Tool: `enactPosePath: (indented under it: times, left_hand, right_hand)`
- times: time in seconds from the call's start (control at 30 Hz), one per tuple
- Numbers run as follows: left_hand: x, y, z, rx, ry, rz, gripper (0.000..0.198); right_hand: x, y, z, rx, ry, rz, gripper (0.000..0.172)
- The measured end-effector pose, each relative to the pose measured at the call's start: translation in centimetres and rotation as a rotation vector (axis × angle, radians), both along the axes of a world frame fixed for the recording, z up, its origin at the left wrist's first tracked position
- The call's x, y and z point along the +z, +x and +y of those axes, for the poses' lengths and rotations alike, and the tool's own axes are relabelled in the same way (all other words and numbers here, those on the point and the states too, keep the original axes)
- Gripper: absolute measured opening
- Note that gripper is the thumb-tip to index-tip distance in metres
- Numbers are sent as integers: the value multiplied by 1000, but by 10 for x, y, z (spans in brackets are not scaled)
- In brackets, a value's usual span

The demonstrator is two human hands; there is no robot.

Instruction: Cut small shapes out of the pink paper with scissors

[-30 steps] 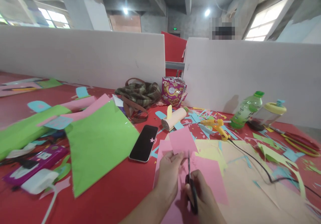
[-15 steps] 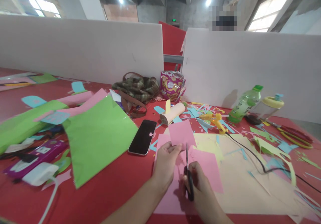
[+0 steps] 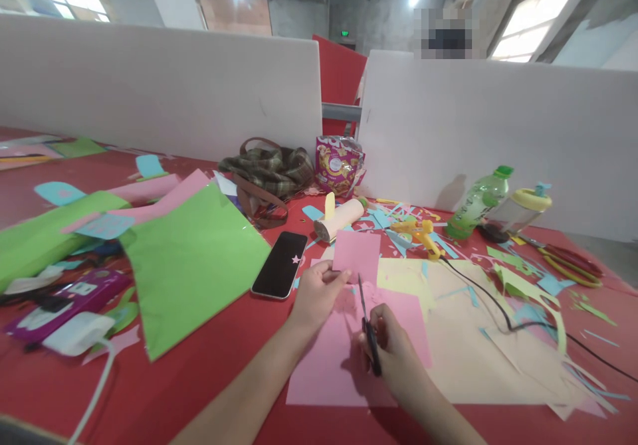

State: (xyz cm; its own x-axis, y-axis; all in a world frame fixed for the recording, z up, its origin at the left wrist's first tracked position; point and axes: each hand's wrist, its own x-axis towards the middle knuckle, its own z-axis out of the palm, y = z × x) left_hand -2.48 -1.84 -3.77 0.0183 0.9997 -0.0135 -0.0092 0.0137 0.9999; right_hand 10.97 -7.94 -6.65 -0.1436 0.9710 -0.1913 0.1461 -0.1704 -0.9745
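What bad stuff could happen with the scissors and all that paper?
The scissors' tip is close to the left fingers, which pinch the pink square, so a slip might nick them. The glue gun lies among paper scraps; I can't tell if it's hot, but if so, it might scorch them. And the tiny star on the phone could get knocked off if it's loose.

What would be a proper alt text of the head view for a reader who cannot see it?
A person's right hand holds black-handled scissors at a small pink sheet pinched in the left hand, over larger pink paper on a red table. A phone with a pink star on it lies to the left; a yellow glue gun and paper scraps lie beyond.
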Motion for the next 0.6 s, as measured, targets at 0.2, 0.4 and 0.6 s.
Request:
enactPosePath:
  times: [0.2, 0.4, 0.6]
  left_hand:
    - [3, -7, 5, -35, 3, 29, 20]
    - [5, -10, 5, -87, 12, 61, 19]
    - [9, -9, 3, -175, -11, 121, 17]
  right_hand:
    - [-2, 3, 5, 9, -13, 81, 20]
    - [3, 10, 10, 37, -21, 155, 25]
    - [11, 18, 11, 94, -60, 121, 19]
